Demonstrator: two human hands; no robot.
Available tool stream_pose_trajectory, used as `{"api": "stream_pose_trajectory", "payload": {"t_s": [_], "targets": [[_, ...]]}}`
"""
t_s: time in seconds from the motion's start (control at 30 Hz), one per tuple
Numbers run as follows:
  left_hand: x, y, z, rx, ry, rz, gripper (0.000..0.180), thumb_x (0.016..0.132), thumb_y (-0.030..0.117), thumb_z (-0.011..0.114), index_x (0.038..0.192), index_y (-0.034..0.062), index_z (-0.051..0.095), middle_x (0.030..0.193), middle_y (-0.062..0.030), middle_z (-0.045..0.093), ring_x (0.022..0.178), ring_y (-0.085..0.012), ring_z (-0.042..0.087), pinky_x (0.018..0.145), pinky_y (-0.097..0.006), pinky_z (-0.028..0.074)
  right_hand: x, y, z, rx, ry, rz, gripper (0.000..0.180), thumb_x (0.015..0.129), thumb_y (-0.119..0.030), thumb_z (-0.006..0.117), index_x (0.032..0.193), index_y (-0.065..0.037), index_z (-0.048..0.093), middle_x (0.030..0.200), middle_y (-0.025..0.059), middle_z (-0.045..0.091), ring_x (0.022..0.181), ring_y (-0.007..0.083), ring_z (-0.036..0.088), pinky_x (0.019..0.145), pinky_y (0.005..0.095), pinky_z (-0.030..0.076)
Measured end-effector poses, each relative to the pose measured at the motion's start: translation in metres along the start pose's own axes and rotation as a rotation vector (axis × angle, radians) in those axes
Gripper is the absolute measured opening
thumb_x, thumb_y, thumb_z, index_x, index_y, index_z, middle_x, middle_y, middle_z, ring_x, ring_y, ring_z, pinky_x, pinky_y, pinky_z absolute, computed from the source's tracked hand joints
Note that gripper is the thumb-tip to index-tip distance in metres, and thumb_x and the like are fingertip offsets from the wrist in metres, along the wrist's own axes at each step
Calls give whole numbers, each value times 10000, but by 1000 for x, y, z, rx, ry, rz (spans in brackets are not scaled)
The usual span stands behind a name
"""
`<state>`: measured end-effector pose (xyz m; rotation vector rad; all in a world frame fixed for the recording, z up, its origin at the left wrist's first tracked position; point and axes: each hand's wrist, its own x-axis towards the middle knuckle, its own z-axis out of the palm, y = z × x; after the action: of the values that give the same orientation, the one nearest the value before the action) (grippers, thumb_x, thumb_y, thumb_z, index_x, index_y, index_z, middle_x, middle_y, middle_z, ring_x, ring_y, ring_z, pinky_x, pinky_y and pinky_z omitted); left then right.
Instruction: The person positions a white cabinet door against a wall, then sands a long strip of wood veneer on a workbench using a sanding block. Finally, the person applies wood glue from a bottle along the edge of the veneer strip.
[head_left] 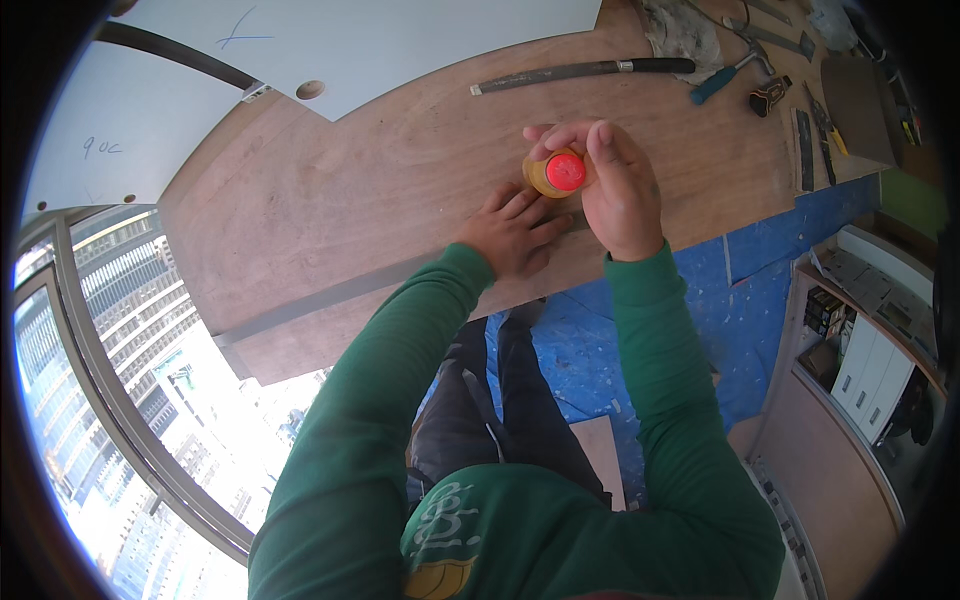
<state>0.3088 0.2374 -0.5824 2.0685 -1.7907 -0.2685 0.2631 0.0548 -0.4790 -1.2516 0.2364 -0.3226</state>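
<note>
My right hand (622, 190) has its fingers curled round a small yellowish bottle (537, 180) with a red cap (566, 172), seen from above. The bottle is upright over the wooden board, and whether it touches the surface I cannot tell. Just left of it, my left hand (508, 232) lies palm down with its fingers spread. Beneath that hand runs a long grey strip (330, 296), lying along the near side of the wooden board (380, 190). Part of the strip is covered by my left hand and sleeve.
Beyond my hands lies a long dark-handled file (560, 76). A hammer (730, 78), an orange-black tool (770, 96) and a yellow-handled tool (832, 128) lie at the right. White panels (400, 40) cover the far left. Windows (130, 330) stand left; blue sheeting (670, 320) covers the floor.
</note>
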Motion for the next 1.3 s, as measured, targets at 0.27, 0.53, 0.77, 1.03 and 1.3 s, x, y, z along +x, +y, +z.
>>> {"api": "stream_pose_trajectory", "payload": {"t_s": [0.27,0.53,0.77,1.03,1.3], "targets": [[1,0,-2,0,-14,14,589,894,387,681,1460,246,598,1463,-72,587,1377,-257,510,1219,-515,322,1,2,-7,-91,445,-19,418,1102,-373,602,895,-18,674,840,71,665,847,160,618,802,306,500],[1,1,-1,-11,-5,2,553,901,373,676,1432,233,613,1444,-66,595,1364,-263,519,1228,-518,308,-95,13,-72,-104,341,266,529,1108,-412,579,706,-76,509,675,29,516,663,138,509,665,310,438],[3,4,1,-38,-90,-45,518,923,378,691,1427,274,632,1590,-79,492,1497,-305,409,1262,-562,260,-232,51,-105,-778,236,608,411,1075,-328,620,787,-40,562,726,42,561,679,170,554,683,335,483],[-1,3,-1,16,-14,-38,528,881,362,710,1395,254,649,1465,-63,587,1439,-290,460,1253,-513,282,-192,12,-103,-797,243,787,202,987,-185,727,908,-7,673,755,65,623,698,158,574,661,333,493],[1,2,1,20,-46,-56,493,881,388,721,1351,246,680,1494,-73,566,1459,-290,442,1253,-518,277,-37,-26,14,-791,223,-461,517,855,-234,887,1279,-37,668,1118,120,717,1018,273,699,889,359,571]]}}
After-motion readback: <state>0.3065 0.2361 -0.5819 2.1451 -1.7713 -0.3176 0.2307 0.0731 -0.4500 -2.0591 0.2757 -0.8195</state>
